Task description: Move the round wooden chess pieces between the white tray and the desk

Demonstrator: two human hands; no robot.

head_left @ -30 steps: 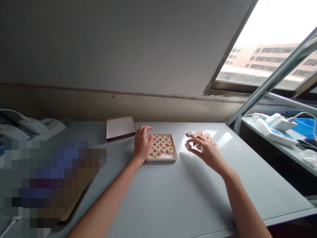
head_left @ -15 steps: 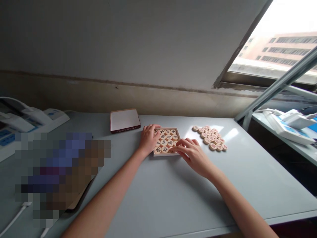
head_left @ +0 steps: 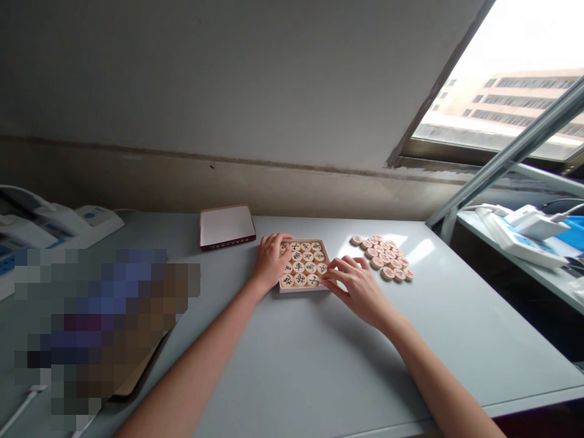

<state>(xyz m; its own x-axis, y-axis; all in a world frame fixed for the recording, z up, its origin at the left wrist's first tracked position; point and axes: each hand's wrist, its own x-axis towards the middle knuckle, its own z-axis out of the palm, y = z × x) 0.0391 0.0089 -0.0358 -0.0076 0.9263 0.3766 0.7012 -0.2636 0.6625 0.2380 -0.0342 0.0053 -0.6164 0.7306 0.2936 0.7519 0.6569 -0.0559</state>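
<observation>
A shallow white box (head_left: pixel 305 289) lies on the desk, holding rows of round wooden xiangqi pieces (head_left: pixel 300 280) with black characters. My left hand (head_left: pixel 272 261) grips the box's left side, the thumb reaching over the pieces and the fingers along the far left corner. At the front right corner, my right hand (head_left: pixel 356 283) has its thumb and fingertips brought together, touching the box or the pieces there. Whatever sits between those fingertips is hidden. More xiangqi pieces (head_left: pixel 385 258), marked in red, lie close together to the right of the box.
Behind and left of the box rests a box lid (head_left: pixel 228 226), its white inside facing up. A blurred-out object (head_left: pixel 123 328) occupies the left of the desk. Power strips (head_left: pixel 98 219) stand at the left, with another power strip (head_left: pixel 524 234) beyond the metal post on the right.
My right fingertips have drawn slightly right, off the front row toward the box's corner, uncovering a black-marked piece. The left hand keeps its place on the box. The view has shifted slightly.
</observation>
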